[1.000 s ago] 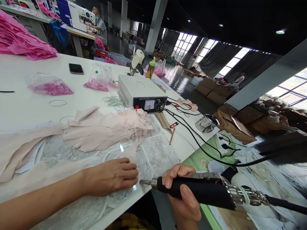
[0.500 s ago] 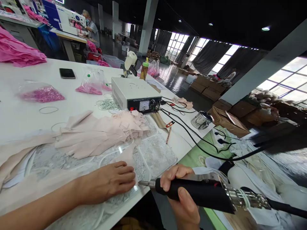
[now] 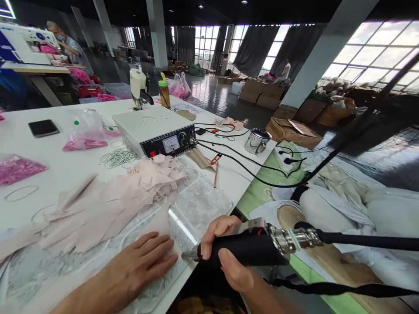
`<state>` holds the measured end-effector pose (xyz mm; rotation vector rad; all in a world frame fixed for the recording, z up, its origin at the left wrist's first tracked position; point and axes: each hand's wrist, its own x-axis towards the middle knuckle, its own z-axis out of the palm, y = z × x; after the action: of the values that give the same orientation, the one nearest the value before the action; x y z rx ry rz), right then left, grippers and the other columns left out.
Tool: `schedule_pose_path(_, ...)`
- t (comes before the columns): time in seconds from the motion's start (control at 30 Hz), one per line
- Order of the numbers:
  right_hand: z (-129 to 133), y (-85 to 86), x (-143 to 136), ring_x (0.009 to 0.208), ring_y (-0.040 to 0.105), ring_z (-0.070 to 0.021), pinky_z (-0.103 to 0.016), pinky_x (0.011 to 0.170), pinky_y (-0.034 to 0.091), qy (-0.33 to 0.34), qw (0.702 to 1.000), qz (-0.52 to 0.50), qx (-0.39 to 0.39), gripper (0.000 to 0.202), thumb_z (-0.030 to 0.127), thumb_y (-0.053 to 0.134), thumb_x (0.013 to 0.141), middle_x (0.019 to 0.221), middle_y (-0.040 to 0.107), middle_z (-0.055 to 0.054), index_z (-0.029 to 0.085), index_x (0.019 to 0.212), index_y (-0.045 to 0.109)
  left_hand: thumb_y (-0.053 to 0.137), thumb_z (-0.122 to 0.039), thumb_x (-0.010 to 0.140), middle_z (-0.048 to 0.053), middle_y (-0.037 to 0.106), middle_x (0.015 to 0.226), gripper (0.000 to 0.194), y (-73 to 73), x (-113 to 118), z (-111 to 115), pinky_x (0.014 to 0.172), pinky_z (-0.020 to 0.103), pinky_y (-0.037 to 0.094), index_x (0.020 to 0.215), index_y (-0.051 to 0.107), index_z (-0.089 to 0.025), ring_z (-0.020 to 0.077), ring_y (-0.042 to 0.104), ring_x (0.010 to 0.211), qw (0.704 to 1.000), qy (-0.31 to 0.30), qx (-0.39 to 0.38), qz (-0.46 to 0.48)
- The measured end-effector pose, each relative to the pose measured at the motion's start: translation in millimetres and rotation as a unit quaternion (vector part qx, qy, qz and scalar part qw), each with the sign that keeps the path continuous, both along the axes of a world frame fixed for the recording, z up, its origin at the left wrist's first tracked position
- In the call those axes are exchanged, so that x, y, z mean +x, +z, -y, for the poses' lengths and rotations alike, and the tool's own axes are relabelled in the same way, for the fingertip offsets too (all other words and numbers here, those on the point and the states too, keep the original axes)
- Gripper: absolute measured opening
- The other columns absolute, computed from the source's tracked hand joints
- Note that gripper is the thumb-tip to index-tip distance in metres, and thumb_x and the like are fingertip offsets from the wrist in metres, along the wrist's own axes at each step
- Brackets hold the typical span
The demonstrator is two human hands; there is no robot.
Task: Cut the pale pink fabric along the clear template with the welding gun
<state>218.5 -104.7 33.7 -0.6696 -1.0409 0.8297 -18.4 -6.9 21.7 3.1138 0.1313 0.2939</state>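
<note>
Pressing pale fabric (image 3: 159, 221) with left hand (image 3: 131, 271), gripping black handpiece (image 3: 247, 249) in right hand (image 3: 234, 271).

Spreads left hand open, grasping nothing, over the fabric near the edge of table (image 3: 231, 168); aims metal tip (image 3: 189, 254) just beside the fingers, cannot tell if touching fabric; wraps right hand firmly around handpiece. Judged at risk of nicking a finger or scarring fabric through a slip or a tug on cable (image 3: 366, 240). Counted on table, left to right: one phone (image 3: 44, 127), two near plastic bags (image 3: 19, 169) (image 3: 85, 141), one control box (image 3: 150, 126), one bottle (image 3: 164, 95), one lidded mug (image 3: 257, 141). Cannot count overlapping strips (image 3: 108, 205).
</note>
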Motion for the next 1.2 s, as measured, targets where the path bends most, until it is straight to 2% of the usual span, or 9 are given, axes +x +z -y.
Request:
schedule_pose_path(0.07, -1, 0.7, 0, 0.056, 0.062, -0.0114, -0.029, 0.054, 0.050, -0.006, 1.000, 0.004, 0.004, 0.022, 0.040, 0.061, 0.091, 0.089, 0.059, -0.001, 0.026, 0.103, 0.049, 0.039, -0.001, 0.090, 0.006, 0.061, 0.140, 0.061, 1.9, 0, -1, 0.115, 0.045, 0.037, 0.144, 0.051, -0.026, 0.0249, 0.054, 0.131, 1.000, 0.006, 0.004, 0.003)
schedule_pose_path(0.27, -4, 8.8, 0, 0.054, 0.061, -0.0104, -0.028, 0.053, 0.048, -0.004, 0.999, 0.028, 0.015, 0.022, 0.040, 0.060, 0.091, 0.087, 0.057, 0.001, 0.027, 0.103, 0.048, 0.046, -0.003, 0.085, 0.007, 0.057, 0.146, 0.069, 14.7, 1, -9, 0.113, 0.040, 0.042, 0.151, 0.044, -0.021, 0.0256, 0.055, 0.133, 0.997, -0.051, 0.059, -0.018)
schedule_pose_path(0.33, -3, 10.6, 0, 0.053, 0.060, -0.0102, -0.029, 0.052, 0.048, -0.005, 0.999, 0.030, 0.015, 0.022, 0.040, 0.060, 0.091, 0.086, 0.057, 0.001, 0.027, 0.103, 0.048, 0.046, -0.004, 0.086, 0.008, 0.054, 0.149, 0.068, 11.9, -1, -7, 0.115, 0.040, 0.039, 0.151, 0.044, -0.022, 0.0259, 0.052, 0.135, 0.998, -0.041, 0.042, -0.010)
schedule_pose_path(0.43, -1, 12.3, 1, 0.053, 0.060, -0.0104, -0.030, 0.054, 0.049, 0.002, 0.999, 0.031, 0.004, 0.021, 0.041, 0.059, 0.091, 0.086, 0.057, 0.001, 0.028, 0.103, 0.048, 0.039, -0.002, 0.090, 0.005, 0.051, 0.151, 0.066, 2.1, -3, -1, 0.118, 0.043, 0.034, 0.151, 0.044, -0.026, 0.0246, 0.047, 0.140, 1.000, 0.008, 0.008, 0.005)
schedule_pose_path(0.57, 0, 14.7, 3, 0.054, 0.059, -0.0106, -0.031, 0.055, 0.049, 0.005, 0.999, 0.039, -0.003, 0.021, 0.043, 0.058, 0.092, 0.087, 0.058, 0.001, 0.028, 0.104, 0.048, 0.033, 0.000, 0.094, 0.003, 0.050, 0.152, 0.066, -6.6, -5, 6, 0.115, 0.046, 0.038, 0.150, 0.045, -0.033, 0.0250, 0.047, 0.139, 0.999, 0.045, 0.003, 0.012)
schedule_pose_path(0.77, 0, 15.0, 4, 0.054, 0.059, -0.0122, -0.032, 0.055, 0.049, 0.019, 0.999, 0.033, 0.000, 0.020, 0.039, 0.059, 0.092, 0.087, 0.058, 0.000, 0.029, 0.106, 0.049, 0.037, -0.001, 0.092, 0.004, 0.053, 0.150, 0.066, -4.7, -6, 3, 0.113, 0.046, 0.041, 0.150, 0.046, -0.032, 0.0261, 0.047, 0.139, 0.999, 0.041, 0.021, -0.001)
schedule_pose_path(1.0, 0, 16.8, 4, 0.053, 0.058, -0.0144, -0.033, 0.056, 0.046, 0.025, 0.998, 0.056, -0.008, 0.019, 0.038, 0.058, 0.091, 0.074, 0.059, 0.002, 0.029, 0.106, 0.049, 0.037, 0.001, 0.090, 0.004, 0.056, 0.146, 0.067, 3.3, -2, 2, 0.115, 0.042, 0.039, 0.148, 0.048, -0.030, 0.0232, 0.047, 0.139, 1.000, 0.026, 0.011, 0.009)
schedule_pose_path(1.2, -1, 21.4, 4, 0.054, 0.058, -0.0138, -0.032, 0.054, 0.048, 0.030, 0.998, 0.057, 0.000, 0.020, 0.038, 0.058, 0.091, 0.078, 0.059, 0.001, 0.028, 0.104, 0.048, 0.038, -0.001, 0.091, 0.006, 0.054, 0.148, 0.065, -1.7, -5, 2, 0.113, 0.047, 0.042, 0.147, 0.049, -0.030, 0.0268, 0.048, 0.139, 0.999, 0.032, 0.001, 0.012)
